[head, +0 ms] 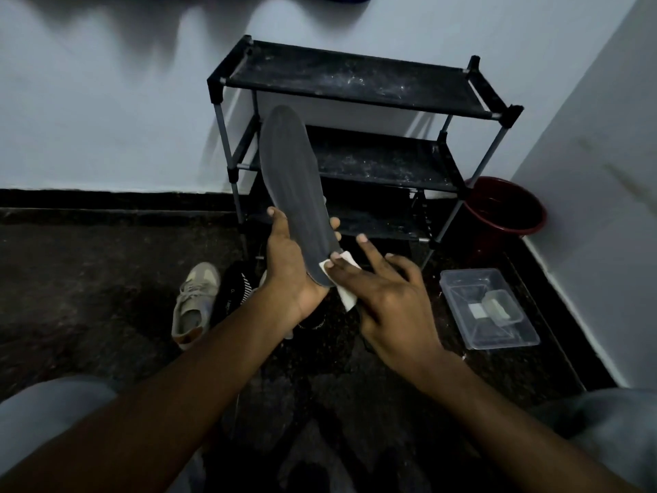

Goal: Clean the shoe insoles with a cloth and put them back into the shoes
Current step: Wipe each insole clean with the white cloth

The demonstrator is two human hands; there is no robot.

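Knees: you see grey fabric over the left knee (53, 414) and the right knee (604, 421) at the bottom corners of the view.
Floor: the floor (89, 279) under you is dark speckled stone.
Left hand: your left hand (288, 275) grips the lower end of the insole. The thumb lies on its left edge and the fingertips curl round its right edge.
Right hand: your right hand (391, 304) has its fingers straight and spread apart. Two fingertips press the cloth onto the insole. The thumb is hidden, so you cannot tell whether it pinches the cloth.
Cloth: the cloth (346, 295) is white and sits at the lower end of the insole, partly under your right hand.
Insole: the insole (291, 172) is dark grey, held in the air in front of you, tilted with its far end up and to the left.
Shoes: a beige shoe (195, 300) and a black shoe (234, 290) lie side by side on the floor below your left hand.
Container: a clear plastic container (458, 297) stands on the floor to the right, with a smaller clear box inside it.
Bucket: a red bucket (505, 208) stands in the corner, just beside the rack.
Rack: a black three-shelf rack (355, 80) stands against the wall, its shelves dusty.
Walls: the back wall (106, 101) is white with a black skirting (106, 197). A side wall (604, 172) meets it on the right.
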